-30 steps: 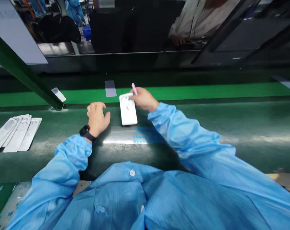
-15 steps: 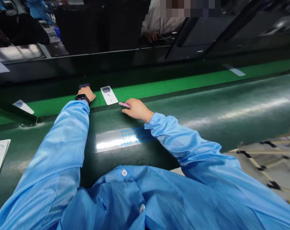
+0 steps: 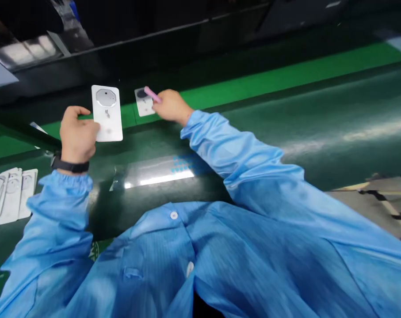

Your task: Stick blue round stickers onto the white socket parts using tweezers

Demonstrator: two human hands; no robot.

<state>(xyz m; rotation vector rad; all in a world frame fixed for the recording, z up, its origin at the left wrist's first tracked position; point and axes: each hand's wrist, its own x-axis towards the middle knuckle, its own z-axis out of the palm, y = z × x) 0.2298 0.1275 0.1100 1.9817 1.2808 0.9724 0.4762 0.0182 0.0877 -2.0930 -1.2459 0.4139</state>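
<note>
Pretty bright light from above, harsh glare on the plastic sheet (image 3: 154, 175) just below the right hand's fingers (image 3: 165, 104), slight blur throughout, and sleeves (image 3: 57, 225) warping toward the frame edges.

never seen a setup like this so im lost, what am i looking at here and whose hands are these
This picture comes from a camera worn on a person's head, looking down at their own hands and blue coat sleeves. The left hand holds up a white rectangular panel with a round grey patch. The right hand grips a pink stick, its end over a smaller white piece lying on a green band. On the dark green work surface lie a row of white panels and a shiny sheet of small blue dots.
</note>
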